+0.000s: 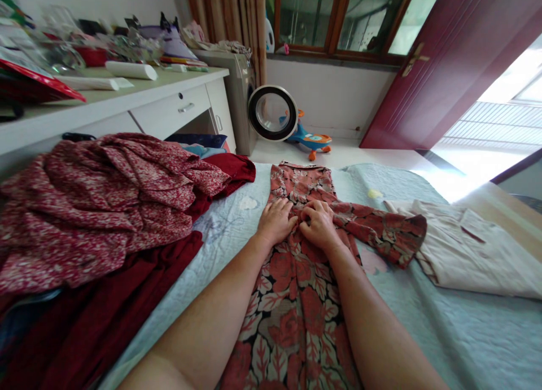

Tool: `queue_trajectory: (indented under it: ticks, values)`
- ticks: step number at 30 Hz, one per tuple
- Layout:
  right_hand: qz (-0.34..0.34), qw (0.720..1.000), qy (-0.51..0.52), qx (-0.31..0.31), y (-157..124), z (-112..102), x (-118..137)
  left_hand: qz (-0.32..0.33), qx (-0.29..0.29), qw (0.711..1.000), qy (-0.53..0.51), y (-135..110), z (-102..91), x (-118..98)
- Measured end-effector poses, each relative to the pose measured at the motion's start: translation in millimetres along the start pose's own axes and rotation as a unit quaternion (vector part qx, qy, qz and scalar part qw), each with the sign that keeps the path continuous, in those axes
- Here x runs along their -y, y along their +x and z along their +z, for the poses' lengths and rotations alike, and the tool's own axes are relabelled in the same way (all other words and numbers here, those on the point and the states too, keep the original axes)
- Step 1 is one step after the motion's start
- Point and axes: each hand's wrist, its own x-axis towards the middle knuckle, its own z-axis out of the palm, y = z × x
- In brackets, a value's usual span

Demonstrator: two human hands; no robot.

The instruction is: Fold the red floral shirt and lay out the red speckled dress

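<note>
A floral dress (288, 311) in red, beige and black lies lengthwise on the pale blue quilted bedding (228, 237), running toward me. One of its sleeves (376, 226) sticks out to the right. On the upper part of the dress, my left hand (276, 220) lies flat with its fingers stretched out. Close beside it, my right hand (317, 223) has its fingers curled in, pinching the cloth. Just a narrow strip of fabric shows between the two hands. My forearms cover parts of the dress's edges.
Rumpled red patterned cloth (101, 204) and dark red clothing (122, 299) are heaped at left. A folded cream garment (478, 249) lies at right. Beyond stand a cluttered desk (169, 105), a washing machine with its round door (273, 112) swung out, and a blue-orange ride-on toy (311, 139).
</note>
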Motion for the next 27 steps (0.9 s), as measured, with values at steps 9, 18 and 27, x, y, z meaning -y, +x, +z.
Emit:
queue_trajectory:
  ticks: [9,18,27]
  values:
    - [0.020,1.000,-0.021,0.013,3.0,-1.1,-8.6,0.000,0.025,1.000,0.000,-1.8,-2.1,-0.3]
    - [0.100,0.993,-0.056,-0.015,6.5,-15.3,-26.9,0.006,0.010,1.000,-0.011,-1.3,0.5,1.5]
    - [0.099,0.991,-0.085,0.041,3.1,-13.6,-21.4,-0.009,-0.018,0.999,-0.026,2.1,1.7,1.7]
